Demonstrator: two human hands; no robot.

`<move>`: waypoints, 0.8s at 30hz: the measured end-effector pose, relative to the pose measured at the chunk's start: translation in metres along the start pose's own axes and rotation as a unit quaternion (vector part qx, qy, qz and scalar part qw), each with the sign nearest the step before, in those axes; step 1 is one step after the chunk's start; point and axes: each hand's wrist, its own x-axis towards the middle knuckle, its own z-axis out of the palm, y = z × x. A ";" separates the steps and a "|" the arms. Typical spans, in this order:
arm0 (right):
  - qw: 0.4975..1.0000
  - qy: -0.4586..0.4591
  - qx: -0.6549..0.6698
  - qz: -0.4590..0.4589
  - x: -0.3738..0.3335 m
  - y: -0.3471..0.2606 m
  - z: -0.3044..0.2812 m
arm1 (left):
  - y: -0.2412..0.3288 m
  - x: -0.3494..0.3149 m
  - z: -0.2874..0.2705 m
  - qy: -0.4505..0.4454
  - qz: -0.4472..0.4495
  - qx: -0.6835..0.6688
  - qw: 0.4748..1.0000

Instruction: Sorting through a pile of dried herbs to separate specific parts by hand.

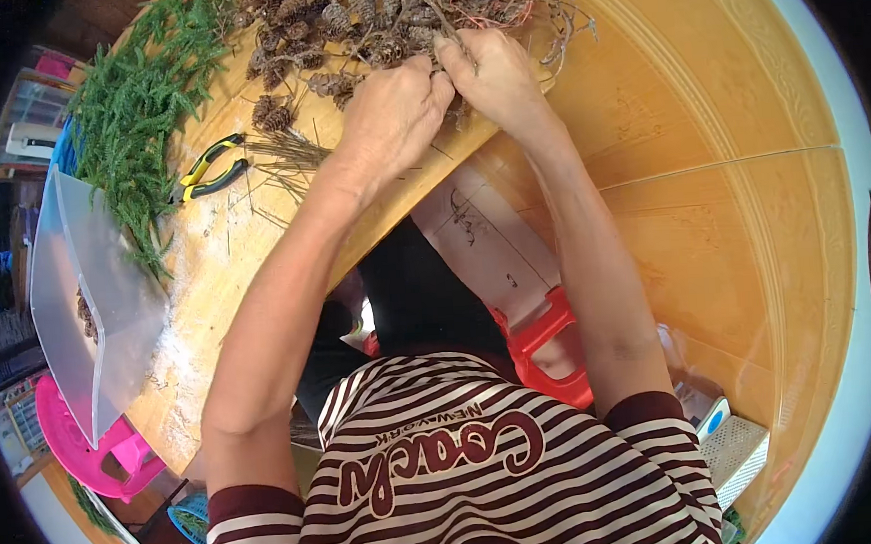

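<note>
Both hands meet over the near edge of the wooden table [204,269], beside a heap of brown pine cones [290,23]. My right hand [496,80] pinches a thin brown twig [442,14] that runs up over the heap. Closed and back upward, my left hand [396,112] presses close to the right one; its fingertips are turned down, and what they hold is hidden. A loose cone [272,113] lies left of it. Thin dark wire-like stems [296,153] lie by my left wrist. Yellow-and-black pliers [215,170] rest farther left, handles spread.
Green artificial-looking fir sprigs [130,116] cover the table's far left. A translucent plastic bin [65,252] stands at the left edge, above a pink plastic stool [65,429]. A red plastic stool [548,350] is beneath my right arm. A carved wooden panel [708,218] fills the right side.
</note>
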 end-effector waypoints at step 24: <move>0.982 -0.131 0.134 -0.012 0.010 0.007 -0.032 | -0.014 0.033 -0.033 -0.009 -0.144 -0.236 0.961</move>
